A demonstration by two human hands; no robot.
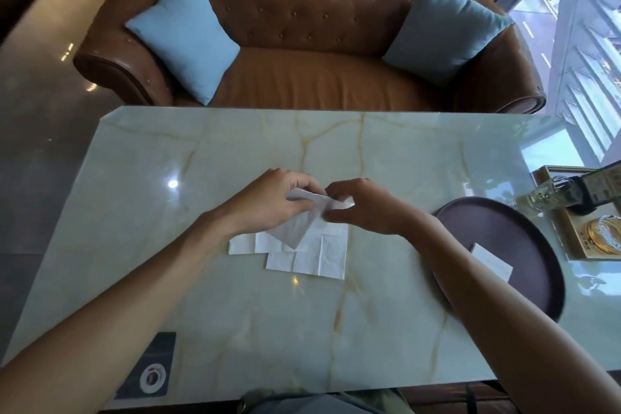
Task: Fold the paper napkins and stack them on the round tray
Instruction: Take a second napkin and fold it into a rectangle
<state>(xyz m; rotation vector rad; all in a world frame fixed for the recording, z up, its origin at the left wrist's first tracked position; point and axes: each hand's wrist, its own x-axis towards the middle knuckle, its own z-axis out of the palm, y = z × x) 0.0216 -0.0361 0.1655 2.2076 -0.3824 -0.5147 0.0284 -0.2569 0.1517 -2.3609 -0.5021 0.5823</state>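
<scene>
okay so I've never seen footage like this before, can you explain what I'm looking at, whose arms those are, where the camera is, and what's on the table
There is no machine here. The single picture comes from a camera worn on a person's head, looking forward and down, so the two bare arms are the wearer's own. The left hand and right hand together pinch one white napkin, lifted above the marble table mid-fold. Under it lie more flat napkins. To the right sits a dark round tray with one folded napkin already on it. Beyond the tray is a wooden box holding a glass bottle. Behind the table stands a brown sofa with two blue cushions.
</scene>
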